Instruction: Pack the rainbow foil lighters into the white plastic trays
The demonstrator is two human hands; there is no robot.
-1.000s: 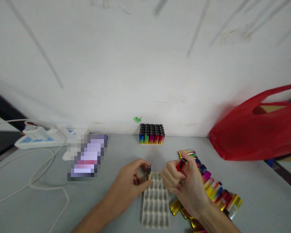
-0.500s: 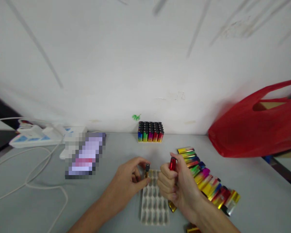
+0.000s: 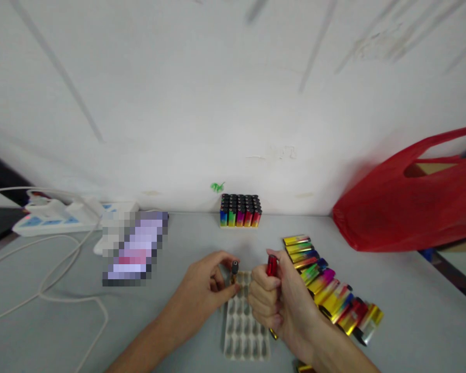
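Note:
My left hand [image 3: 202, 285] holds a lighter [image 3: 235, 268] with a dark top upright between thumb and fingers, at the far left corner of a pale tray [image 3: 246, 357]. The tray has rows of oblong hollows. Wrapped in a fist, my right hand [image 3: 283, 295] grips a red lighter [image 3: 272, 266], whose end shows above the curled fingers; the rest is hidden. This fist hangs over the tray's right side. Several shiny, many-coloured lighters [image 3: 326, 282] lie in a slanting row to the right of it.
A block of upright lighters [image 3: 241, 211] with black tops stands against the wall. To the left are a blurred-out phone [image 3: 135, 248], a white power strip [image 3: 58, 220] and loose cables [image 3: 42, 280]. A red bag [image 3: 404, 202] stands at the right. Another golden item [image 3: 305, 368] shows at the bottom edge.
My right fist has shifted slightly left and down with the red lighter. My left hand and its lighter hold nearly the same place at the tray corner.

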